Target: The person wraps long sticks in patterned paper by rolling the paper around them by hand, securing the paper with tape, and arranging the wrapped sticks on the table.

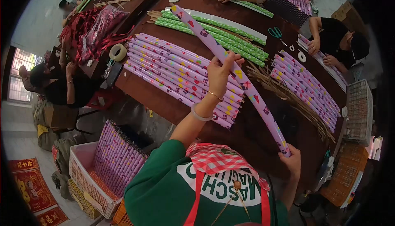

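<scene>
A long lilac tube [252, 90], printed with red, yellow and dark gift shapes, slants across the middle of the head view. My left hand [224, 69] is closed around its middle, thumb on top. At the tube's lower end, my right hand [292, 160] grips the tip with the fingers partly hidden. Under and left of my left forearm lies a row of matching lilac tubes [177, 74] on the dark table [152, 102]. Green patterned tubes [222, 34] lie beyond, and a second lilac row [306, 92] lies to the right.
Brown thin sticks [288, 98] lie beside the right row. A tape roll [118, 52] stands at the table's left edge; scissors [276, 32] lie far right. A crate [84, 172] of lilac tubes stands lower left. Co-workers sit left, right [335, 41] and opposite.
</scene>
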The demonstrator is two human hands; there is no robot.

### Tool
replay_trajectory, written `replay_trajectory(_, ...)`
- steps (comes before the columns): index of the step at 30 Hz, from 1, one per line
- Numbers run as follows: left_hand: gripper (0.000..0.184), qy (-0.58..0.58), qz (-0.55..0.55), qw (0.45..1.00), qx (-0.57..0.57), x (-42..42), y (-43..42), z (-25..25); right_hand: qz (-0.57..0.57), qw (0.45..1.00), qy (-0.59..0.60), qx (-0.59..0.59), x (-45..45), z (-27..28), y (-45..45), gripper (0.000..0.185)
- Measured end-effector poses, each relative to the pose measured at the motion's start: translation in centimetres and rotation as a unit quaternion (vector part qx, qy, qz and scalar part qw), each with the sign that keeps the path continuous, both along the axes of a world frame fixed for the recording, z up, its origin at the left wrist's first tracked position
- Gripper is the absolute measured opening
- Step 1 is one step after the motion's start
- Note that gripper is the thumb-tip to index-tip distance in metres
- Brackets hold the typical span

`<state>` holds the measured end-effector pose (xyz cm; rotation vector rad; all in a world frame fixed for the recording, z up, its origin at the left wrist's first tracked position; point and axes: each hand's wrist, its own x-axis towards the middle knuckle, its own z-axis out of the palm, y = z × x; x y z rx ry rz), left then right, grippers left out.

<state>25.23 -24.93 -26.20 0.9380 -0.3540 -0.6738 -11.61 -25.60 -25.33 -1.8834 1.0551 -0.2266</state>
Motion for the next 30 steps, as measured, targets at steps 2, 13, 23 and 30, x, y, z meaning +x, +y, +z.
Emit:
replay_trajectory(2,0.033,0.027,-0.018,0.999,0.027,-0.1,0.3,0.8,-0.006,1.000,0.007,0.004,-0.5,-0.7,-0.2,0.036)
replay_trajectory(13,0.063,0.038,-0.063,0.996,0.052,-0.1,1.0,0.5,-0.031,0.991,-0.005,0.129,-2.9,-2.6,-1.1,0.034)
replay_trajectory(23,0.060,0.042,-0.035,0.998,0.033,0.1,0.8,0.1,-0.046,0.987,0.010,0.151,-2.5,-2.8,-1.0,0.029)
replay_trajectory(30,0.061,0.118,-0.020,0.992,0.043,1.6,0.7,-1.8,-0.030,0.989,0.017,0.144,-3.3,-3.4,-1.4,0.029)
